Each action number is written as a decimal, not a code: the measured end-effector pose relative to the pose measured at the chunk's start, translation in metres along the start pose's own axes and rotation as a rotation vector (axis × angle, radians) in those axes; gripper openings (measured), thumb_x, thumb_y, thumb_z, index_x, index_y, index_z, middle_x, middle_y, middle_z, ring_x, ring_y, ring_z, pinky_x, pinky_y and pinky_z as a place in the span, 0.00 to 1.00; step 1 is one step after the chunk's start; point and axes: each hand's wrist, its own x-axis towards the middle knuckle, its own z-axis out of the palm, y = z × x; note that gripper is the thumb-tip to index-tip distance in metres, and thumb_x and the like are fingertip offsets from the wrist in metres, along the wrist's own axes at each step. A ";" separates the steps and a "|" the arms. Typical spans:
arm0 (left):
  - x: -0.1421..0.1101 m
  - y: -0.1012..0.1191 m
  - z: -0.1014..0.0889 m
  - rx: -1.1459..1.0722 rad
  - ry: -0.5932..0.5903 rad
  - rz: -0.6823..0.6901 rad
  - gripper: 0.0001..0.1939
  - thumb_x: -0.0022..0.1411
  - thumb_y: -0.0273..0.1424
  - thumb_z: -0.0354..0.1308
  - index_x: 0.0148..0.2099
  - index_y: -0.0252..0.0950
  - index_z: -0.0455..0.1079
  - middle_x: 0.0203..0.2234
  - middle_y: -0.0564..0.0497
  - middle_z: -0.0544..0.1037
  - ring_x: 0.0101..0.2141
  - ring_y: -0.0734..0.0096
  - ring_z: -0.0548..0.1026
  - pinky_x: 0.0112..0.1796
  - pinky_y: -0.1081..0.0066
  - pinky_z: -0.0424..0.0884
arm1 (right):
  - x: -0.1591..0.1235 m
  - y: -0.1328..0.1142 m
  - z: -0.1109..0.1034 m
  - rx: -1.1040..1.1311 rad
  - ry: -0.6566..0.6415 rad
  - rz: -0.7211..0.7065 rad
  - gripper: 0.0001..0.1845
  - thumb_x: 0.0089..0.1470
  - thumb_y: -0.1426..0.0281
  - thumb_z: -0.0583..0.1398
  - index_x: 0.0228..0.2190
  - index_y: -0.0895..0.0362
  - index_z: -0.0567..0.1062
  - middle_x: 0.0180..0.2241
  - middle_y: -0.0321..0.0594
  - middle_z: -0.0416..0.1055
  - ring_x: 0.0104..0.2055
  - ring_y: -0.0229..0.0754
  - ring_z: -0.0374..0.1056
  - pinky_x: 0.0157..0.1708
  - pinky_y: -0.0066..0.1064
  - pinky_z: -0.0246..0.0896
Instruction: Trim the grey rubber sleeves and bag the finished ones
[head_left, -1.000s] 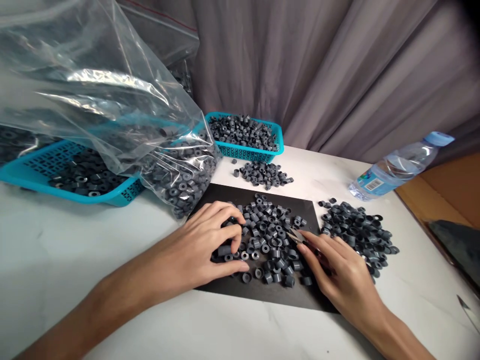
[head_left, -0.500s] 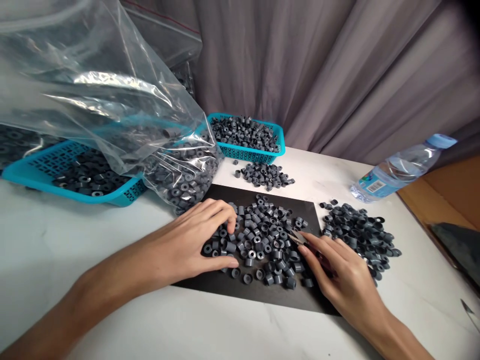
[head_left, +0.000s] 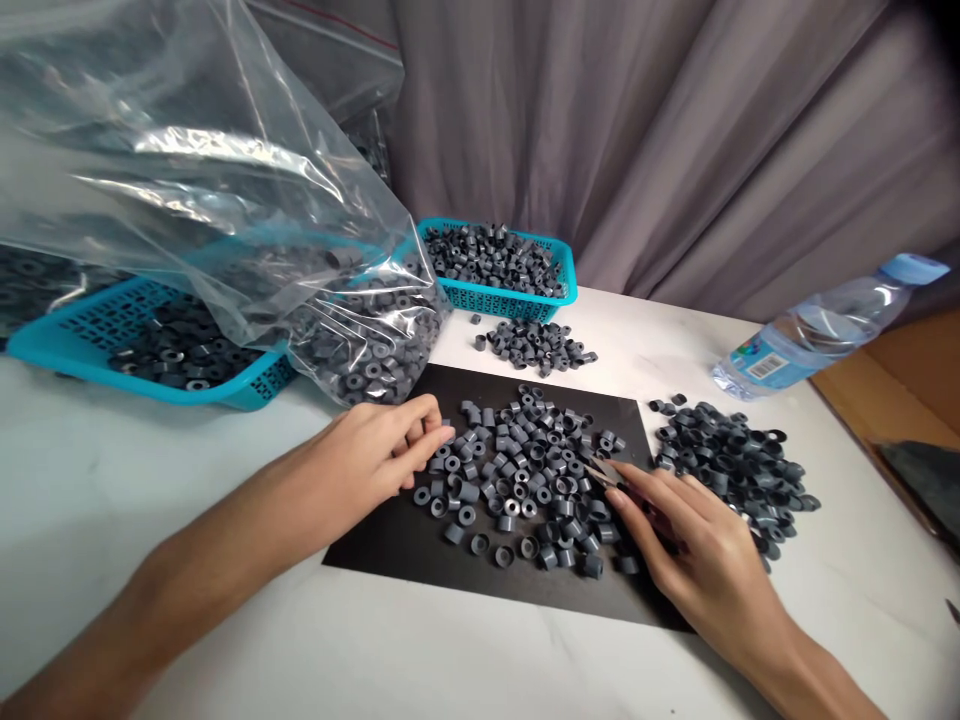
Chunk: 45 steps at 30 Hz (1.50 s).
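Observation:
My right hand (head_left: 697, 525) is closed around small scissors (head_left: 606, 474). Their pointed metal blades reach over the right part of a heap of short grey plastic rings and caps (head_left: 517, 460), slightly apart at the tips; the handles are mostly hidden in my palm. At the heap's left edge, my left hand (head_left: 379, 450) has its thumb and index finger pinched together, the other fingers curled in. A bit of grey shows at those fingertips, but whether it is held I cannot make out. The heap lies spread on a black mat (head_left: 405, 555).
Left stand a clear plastic bag (head_left: 360, 340) of grey pieces and a blue basket (head_left: 150, 385); another blue basket (head_left: 502, 300) sits behind. A small pile (head_left: 536, 345) lies before it, a larger pile (head_left: 731, 465) right of the mat. A water bottle (head_left: 825, 330) leans farther right.
My left hand has drawn back leftward from the heap, and its spread thumb and fingers have closed into a pinch. The scissors remain over the same part of the heap. The view has shifted slightly.

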 end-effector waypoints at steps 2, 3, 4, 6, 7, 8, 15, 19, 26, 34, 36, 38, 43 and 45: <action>0.001 0.002 0.002 -0.030 -0.074 -0.019 0.16 0.71 0.46 0.52 0.40 0.41 0.70 0.23 0.56 0.77 0.24 0.70 0.77 0.27 0.71 0.68 | -0.001 0.000 0.000 0.000 -0.003 0.008 0.15 0.68 0.67 0.58 0.52 0.59 0.74 0.36 0.42 0.77 0.33 0.41 0.71 0.37 0.35 0.65; 0.002 0.005 0.003 -0.034 -0.106 -0.016 0.16 0.72 0.46 0.51 0.40 0.40 0.70 0.25 0.55 0.77 0.25 0.69 0.77 0.29 0.71 0.70 | -0.001 0.000 0.001 -0.001 -0.005 0.010 0.15 0.68 0.67 0.58 0.52 0.59 0.74 0.36 0.43 0.77 0.33 0.41 0.71 0.36 0.35 0.65; 0.003 0.007 0.003 -0.043 -0.110 0.000 0.16 0.71 0.46 0.52 0.40 0.40 0.70 0.25 0.54 0.78 0.26 0.69 0.77 0.30 0.70 0.70 | -0.001 0.000 0.001 -0.001 -0.002 0.009 0.15 0.68 0.67 0.58 0.52 0.59 0.74 0.35 0.43 0.77 0.32 0.41 0.71 0.35 0.35 0.66; 0.005 0.011 0.004 -0.033 -0.103 0.035 0.16 0.67 0.47 0.58 0.40 0.39 0.70 0.26 0.55 0.76 0.27 0.70 0.75 0.30 0.70 0.71 | -0.001 0.000 0.001 0.006 0.008 0.006 0.14 0.67 0.67 0.59 0.52 0.59 0.74 0.35 0.43 0.77 0.31 0.41 0.71 0.34 0.34 0.66; 0.005 0.012 0.004 -0.009 -0.099 0.048 0.16 0.64 0.47 0.61 0.40 0.39 0.70 0.27 0.55 0.76 0.27 0.70 0.74 0.30 0.70 0.71 | 0.000 0.000 0.001 0.011 0.012 0.005 0.14 0.67 0.67 0.59 0.52 0.59 0.74 0.35 0.43 0.77 0.31 0.41 0.71 0.34 0.34 0.66; 0.005 0.012 0.005 0.019 -0.093 0.063 0.18 0.60 0.47 0.65 0.40 0.39 0.69 0.27 0.56 0.75 0.27 0.70 0.73 0.30 0.70 0.70 | 0.000 -0.001 0.001 0.014 0.015 0.004 0.14 0.67 0.67 0.59 0.52 0.59 0.74 0.36 0.43 0.78 0.31 0.41 0.71 0.34 0.34 0.66; 0.001 0.010 0.010 0.171 -0.057 0.212 0.10 0.66 0.41 0.62 0.40 0.41 0.70 0.32 0.56 0.72 0.31 0.72 0.70 0.32 0.71 0.64 | 0.000 -0.001 0.001 0.008 0.006 -0.006 0.14 0.68 0.67 0.59 0.52 0.59 0.74 0.35 0.43 0.77 0.32 0.41 0.71 0.35 0.34 0.66; 0.000 0.016 0.010 0.187 -0.070 0.251 0.08 0.69 0.38 0.58 0.39 0.42 0.74 0.35 0.54 0.73 0.34 0.71 0.72 0.36 0.70 0.64 | 0.001 -0.001 0.001 -0.002 0.003 -0.012 0.14 0.67 0.68 0.59 0.52 0.60 0.74 0.36 0.43 0.77 0.32 0.41 0.71 0.35 0.34 0.66; 0.002 0.019 0.008 0.168 -0.099 0.310 0.12 0.65 0.45 0.63 0.38 0.42 0.77 0.37 0.53 0.76 0.39 0.67 0.74 0.40 0.69 0.66 | 0.000 -0.002 0.000 0.014 0.000 0.007 0.14 0.68 0.67 0.58 0.52 0.58 0.74 0.36 0.43 0.78 0.32 0.42 0.72 0.36 0.35 0.67; 0.001 0.024 0.006 0.040 -0.043 0.260 0.11 0.70 0.41 0.57 0.39 0.42 0.76 0.40 0.53 0.76 0.38 0.70 0.73 0.39 0.70 0.68 | -0.001 0.000 0.001 0.007 -0.018 0.011 0.14 0.68 0.67 0.58 0.53 0.57 0.74 0.37 0.44 0.78 0.34 0.43 0.72 0.36 0.36 0.67; 0.001 0.025 0.004 -0.039 -0.012 0.247 0.11 0.70 0.41 0.57 0.40 0.41 0.74 0.42 0.52 0.76 0.38 0.70 0.73 0.40 0.70 0.69 | 0.000 0.000 0.002 0.005 -0.013 0.001 0.14 0.68 0.67 0.58 0.52 0.58 0.74 0.36 0.43 0.78 0.34 0.42 0.72 0.36 0.35 0.66; 0.000 0.029 0.004 -0.132 0.000 0.232 0.11 0.70 0.40 0.57 0.39 0.40 0.73 0.44 0.52 0.77 0.39 0.71 0.75 0.41 0.70 0.71 | 0.000 0.000 0.002 0.003 -0.010 -0.006 0.15 0.68 0.67 0.58 0.53 0.59 0.73 0.37 0.43 0.77 0.34 0.42 0.71 0.36 0.35 0.66; -0.003 0.040 0.018 -0.358 -0.020 0.140 0.09 0.68 0.39 0.61 0.39 0.39 0.72 0.38 0.54 0.81 0.40 0.72 0.80 0.45 0.71 0.74 | 0.000 -0.001 0.000 0.005 -0.013 -0.009 0.15 0.68 0.68 0.59 0.53 0.60 0.73 0.36 0.43 0.77 0.33 0.41 0.70 0.36 0.35 0.64; -0.003 0.042 0.027 -0.436 -0.022 0.126 0.08 0.67 0.37 0.62 0.39 0.39 0.71 0.37 0.55 0.82 0.39 0.72 0.81 0.45 0.71 0.75 | 0.000 -0.001 0.000 0.009 -0.012 -0.012 0.14 0.68 0.68 0.59 0.52 0.60 0.73 0.36 0.43 0.77 0.33 0.41 0.70 0.36 0.34 0.64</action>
